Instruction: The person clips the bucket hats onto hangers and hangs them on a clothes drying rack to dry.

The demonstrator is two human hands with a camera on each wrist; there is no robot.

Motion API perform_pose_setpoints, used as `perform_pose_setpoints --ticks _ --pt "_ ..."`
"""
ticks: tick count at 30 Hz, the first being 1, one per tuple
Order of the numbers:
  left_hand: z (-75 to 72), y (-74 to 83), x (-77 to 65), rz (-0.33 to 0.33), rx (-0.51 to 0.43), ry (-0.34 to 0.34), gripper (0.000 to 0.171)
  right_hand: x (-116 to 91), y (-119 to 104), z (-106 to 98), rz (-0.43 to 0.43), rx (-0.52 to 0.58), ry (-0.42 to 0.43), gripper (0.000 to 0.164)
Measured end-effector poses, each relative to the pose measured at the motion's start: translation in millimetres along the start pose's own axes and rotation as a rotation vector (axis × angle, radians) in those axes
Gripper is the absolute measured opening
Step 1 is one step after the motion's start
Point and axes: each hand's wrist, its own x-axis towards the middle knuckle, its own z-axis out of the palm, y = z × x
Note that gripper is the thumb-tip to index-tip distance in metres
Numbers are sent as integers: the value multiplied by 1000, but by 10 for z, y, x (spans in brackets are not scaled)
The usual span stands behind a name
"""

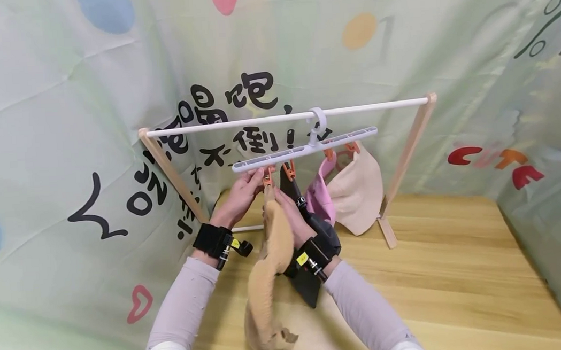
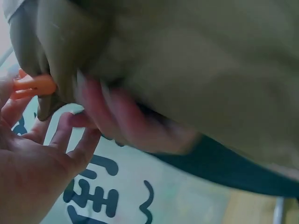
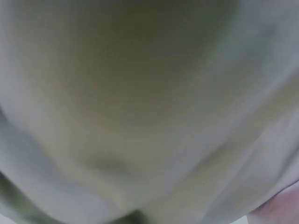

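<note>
A tan hat [image 1: 279, 236] with dangling straps hangs below the left end of a pale clip hanger [image 1: 284, 156]. My left hand [image 1: 239, 198] pinches an orange clip [image 1: 268, 177] at the hat's upper edge; in the left wrist view the orange clip [image 2: 39, 86] overlaps gathered khaki fabric. Just beside it, my right hand [image 1: 295, 217] holds the hat near its top, partly behind the cloth. Blurred right fingers [image 2: 126, 116] curl at the fabric in the left wrist view. Hat cloth [image 3: 140, 102] fills most of the right wrist view and hides that hand's grip.
A black cap [image 1: 325, 234], a pink cap [image 1: 322, 194] and a cream cap [image 1: 358, 191] hang from further orange clips. The hanger hooks over a white rod [image 1: 377, 106] on a wooden frame [image 1: 409, 153]. Printed curtains surround the wood-patterned surface [image 1: 460, 271].
</note>
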Motion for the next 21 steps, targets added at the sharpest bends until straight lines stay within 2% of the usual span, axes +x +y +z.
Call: perform_pose_setpoints --ticks 4,7,9,12,16,18,21 --pt "-80 61 28 -8 79 -23 45 -16 23 3 -55 24 -5 43" --pt "-159 109 41 2 117 -21 45 -45 42 31 -123 -55 -22 46" --pt "-227 156 30 11 137 -8 44 -58 45 63 -131 -137 -48 52" --pt "-332 222 19 12 179 3 43 -31 46 89 -114 -220 -85 64" --pt "-474 301 28 -7 243 -41 42 44 44 74 -72 -258 -116 71" --pt "-543 331 46 -41 253 -57 43 60 50 68 -47 -275 -139 70" --pt "-639 345 94 -119 199 -60 46 50 92 88 -18 -358 -184 69"
